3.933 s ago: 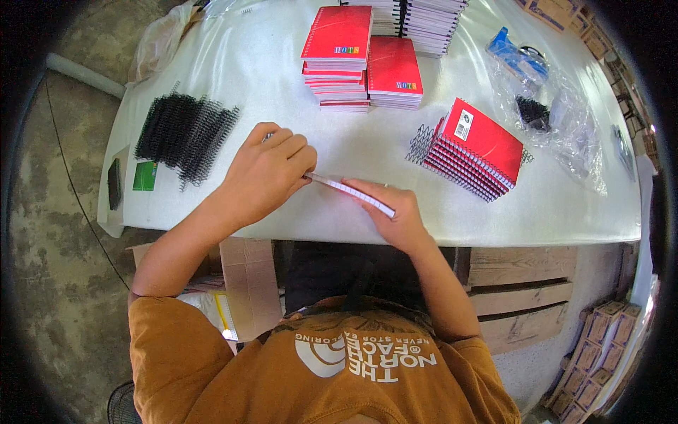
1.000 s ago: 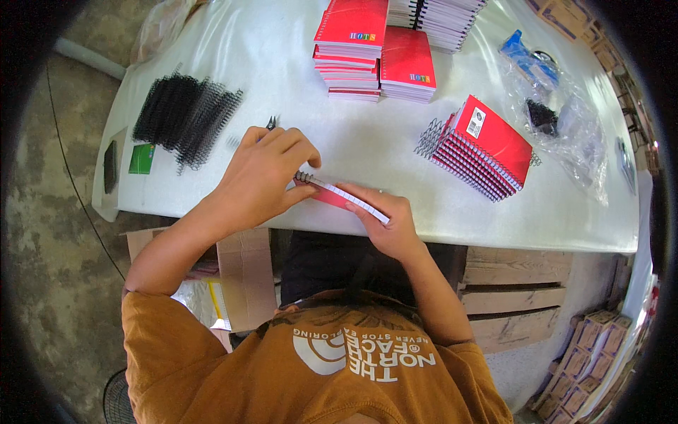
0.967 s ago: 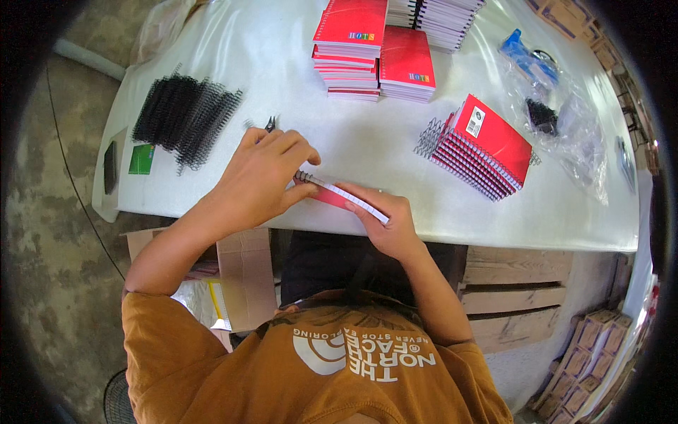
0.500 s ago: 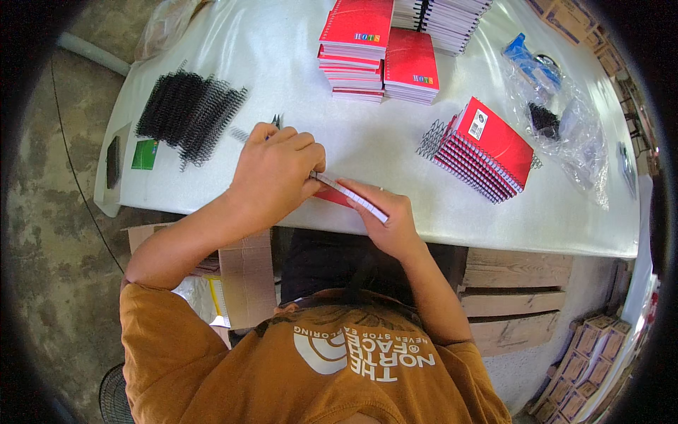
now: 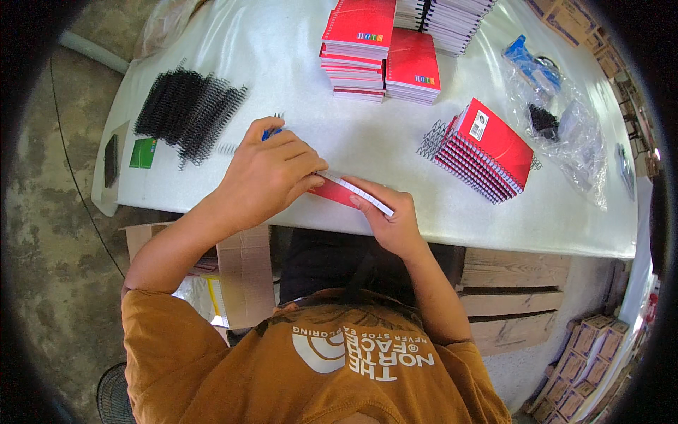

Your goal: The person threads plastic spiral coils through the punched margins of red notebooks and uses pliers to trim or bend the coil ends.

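Note:
A thin red-covered notebook (image 5: 337, 193) with white page edges is held at a slant near the table's front edge. My right hand (image 5: 393, 218) grips its right end, thumb on the cover and fingers behind the pages. At the opposite end, my left hand (image 5: 272, 168) pinches the corner; its fingertips partly hide what lies there. A blue-handled tool (image 5: 271, 133), apparently pliers, is tucked in that same hand, mostly covered by the fingers. Beyond the left hand lies a pile of black spiral binding coils (image 5: 187, 116).
Red notebooks (image 5: 413, 63) are stacked at the back, beside white spiral-bound ones (image 5: 462, 25). Right of my hands sits a pile of red notebooks with loose coils (image 5: 487, 152). Clear plastic wrap (image 5: 575, 145) lies at the far right, a green card (image 5: 143, 152) at left.
My left hand has tilted and shifted slightly, uncovering more of the tool's blue handle. The notebook and right hand have moved a little right, and more red cover shows.

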`<state>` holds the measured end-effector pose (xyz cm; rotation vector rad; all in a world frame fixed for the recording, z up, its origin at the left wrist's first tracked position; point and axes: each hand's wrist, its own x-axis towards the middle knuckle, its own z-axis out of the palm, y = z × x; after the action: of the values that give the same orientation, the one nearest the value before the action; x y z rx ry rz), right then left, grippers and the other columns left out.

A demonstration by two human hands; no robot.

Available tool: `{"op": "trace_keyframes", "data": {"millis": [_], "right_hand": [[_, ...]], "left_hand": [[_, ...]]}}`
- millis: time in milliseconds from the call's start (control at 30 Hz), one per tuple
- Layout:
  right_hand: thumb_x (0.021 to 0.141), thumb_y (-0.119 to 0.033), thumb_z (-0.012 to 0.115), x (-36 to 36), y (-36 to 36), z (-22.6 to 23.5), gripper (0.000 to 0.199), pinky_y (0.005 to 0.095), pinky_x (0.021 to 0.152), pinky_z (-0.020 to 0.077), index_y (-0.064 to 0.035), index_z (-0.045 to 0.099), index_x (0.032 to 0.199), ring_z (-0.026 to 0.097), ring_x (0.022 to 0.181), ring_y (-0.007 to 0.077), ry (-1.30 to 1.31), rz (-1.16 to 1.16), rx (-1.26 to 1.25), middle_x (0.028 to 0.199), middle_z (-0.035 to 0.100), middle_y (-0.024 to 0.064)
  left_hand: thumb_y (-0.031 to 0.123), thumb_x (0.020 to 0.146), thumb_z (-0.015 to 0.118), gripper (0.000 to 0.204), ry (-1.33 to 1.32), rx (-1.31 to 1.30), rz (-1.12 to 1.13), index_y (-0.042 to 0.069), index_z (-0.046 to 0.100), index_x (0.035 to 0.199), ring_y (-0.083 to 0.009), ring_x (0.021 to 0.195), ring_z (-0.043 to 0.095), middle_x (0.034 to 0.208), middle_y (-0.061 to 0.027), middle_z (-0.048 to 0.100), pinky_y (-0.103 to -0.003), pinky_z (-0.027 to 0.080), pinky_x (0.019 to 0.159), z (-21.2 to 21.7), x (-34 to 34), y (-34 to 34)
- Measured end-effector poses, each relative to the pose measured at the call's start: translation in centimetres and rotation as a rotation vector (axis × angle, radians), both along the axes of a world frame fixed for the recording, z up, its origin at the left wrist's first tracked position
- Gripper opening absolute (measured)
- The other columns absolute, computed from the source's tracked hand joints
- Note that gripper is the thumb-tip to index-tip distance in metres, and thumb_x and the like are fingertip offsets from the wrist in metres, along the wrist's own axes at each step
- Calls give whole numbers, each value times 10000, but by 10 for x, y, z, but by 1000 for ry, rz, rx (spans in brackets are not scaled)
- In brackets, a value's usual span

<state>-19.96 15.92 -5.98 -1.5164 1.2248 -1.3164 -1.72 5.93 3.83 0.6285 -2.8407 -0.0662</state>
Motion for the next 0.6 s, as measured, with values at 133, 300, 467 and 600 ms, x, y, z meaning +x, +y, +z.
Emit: {"op": "trace_keyframes", "data": {"millis": [133,300,467,600], "right_hand": [[826,-42,589,0,1,-1,291,284,764,478,-44,607,1117,646,873,229,-12,-2,14,1015,650,145],[825,-43,594,0,0,-5,295,283,755,480,-46,607,1119,647,859,230,-8,8,-36,1008,652,145],[812,-20,591,0,2,-7,309,293,751,486,-48,605,1120,646,862,253,28,26,-71,1011,648,150],[787,23,566,6,4,-9,346,323,766,490,-51,600,1123,639,873,286,38,16,-138,1021,639,154]], "left_hand": [[195,701,717,211,15,30,26,128,634,883,-171,844,577,851,0,632,-399,357,907,-3,2,2],[172,672,733,201,42,32,35,124,631,838,-181,856,567,859,-6,625,-387,357,892,-5,1,6],[411,654,726,579,41,-43,142,78,543,1090,-320,1134,433,1194,-135,494,-483,276,970,-14,1,7],[725,565,601,1073,297,-9,186,87,297,1372,-421,1325,204,1429,-224,240,-595,68,1042,-121,24,47]]}}
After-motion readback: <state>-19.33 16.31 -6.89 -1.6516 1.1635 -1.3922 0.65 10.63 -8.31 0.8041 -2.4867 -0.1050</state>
